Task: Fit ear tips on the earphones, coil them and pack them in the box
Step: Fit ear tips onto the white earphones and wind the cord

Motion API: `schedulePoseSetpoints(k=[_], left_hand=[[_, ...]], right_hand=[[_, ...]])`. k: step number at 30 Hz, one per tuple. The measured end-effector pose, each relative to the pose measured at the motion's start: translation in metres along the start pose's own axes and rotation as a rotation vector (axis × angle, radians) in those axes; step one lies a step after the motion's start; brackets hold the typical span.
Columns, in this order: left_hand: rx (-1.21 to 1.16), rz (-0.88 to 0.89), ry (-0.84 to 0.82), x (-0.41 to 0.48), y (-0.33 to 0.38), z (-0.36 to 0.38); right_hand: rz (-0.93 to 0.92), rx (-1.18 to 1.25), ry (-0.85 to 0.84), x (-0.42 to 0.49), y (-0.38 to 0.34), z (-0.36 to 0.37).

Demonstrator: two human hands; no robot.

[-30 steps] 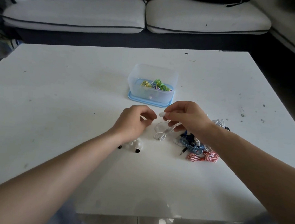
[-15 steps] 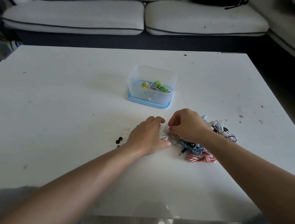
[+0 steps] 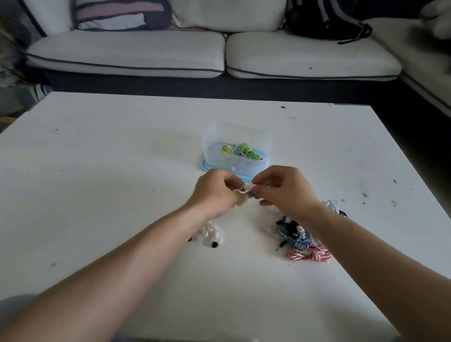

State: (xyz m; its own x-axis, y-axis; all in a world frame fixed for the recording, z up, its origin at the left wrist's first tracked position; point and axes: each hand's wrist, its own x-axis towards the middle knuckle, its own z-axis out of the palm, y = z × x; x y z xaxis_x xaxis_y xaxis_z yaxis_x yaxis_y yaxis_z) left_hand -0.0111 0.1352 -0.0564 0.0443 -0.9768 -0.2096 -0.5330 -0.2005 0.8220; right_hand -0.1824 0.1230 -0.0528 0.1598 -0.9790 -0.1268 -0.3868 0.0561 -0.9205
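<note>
The box (image 3: 235,158) stood mid-worktop (image 3: 108,188), packed earphones (image 3: 241,151) in it, the sofa (image 3: 202,54) behind. Before it, ear tips (image 3: 210,233) lay left and loose earphones (image 3: 302,243) right, well apart.

A home living room: a white cushioned corner sofa with dark piping (image 3: 174,57), a striped pink-and-black throw pillow (image 3: 119,0), and a low white square bench (image 3: 108,188) before it.

The one camera sat on the person's head, facing forward and down across the white table (image 3: 108,188) toward the sofa (image 3: 174,54) at the far side. It was close: the table's near edge ran along the frame's bottom.
</note>
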Motion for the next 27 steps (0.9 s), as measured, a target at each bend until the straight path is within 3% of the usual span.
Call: schedulePoseSetpoints(k=[6, 10, 17, 22, 27], left_hand=[[-0.062, 0.083, 0.185, 0.054, 0.044, -0.037], [-0.044, 0.089, 0.22, 0.087, 0.048, -0.042], [0.182, 0.089, 0.175, 0.13, 0.04, -0.033], [0.133, 0.15, 0.239, 0.118, 0.036, -0.028], [0.083, 0.273, 0.143, 0.076, 0.034, 0.001]], right_hand=[[-0.05, 0.118, 0.148, 0.056, -0.051, -0.016], [-0.015, 0.092, 0.192, 0.086, -0.059, -0.007], [0.064, -0.112, 0.23, 0.123, -0.042, -0.012], [0.025, -0.098, 0.221, 0.107, -0.035, -0.034], [0.012, -0.139, 0.161, 0.071, -0.021, -0.065]])
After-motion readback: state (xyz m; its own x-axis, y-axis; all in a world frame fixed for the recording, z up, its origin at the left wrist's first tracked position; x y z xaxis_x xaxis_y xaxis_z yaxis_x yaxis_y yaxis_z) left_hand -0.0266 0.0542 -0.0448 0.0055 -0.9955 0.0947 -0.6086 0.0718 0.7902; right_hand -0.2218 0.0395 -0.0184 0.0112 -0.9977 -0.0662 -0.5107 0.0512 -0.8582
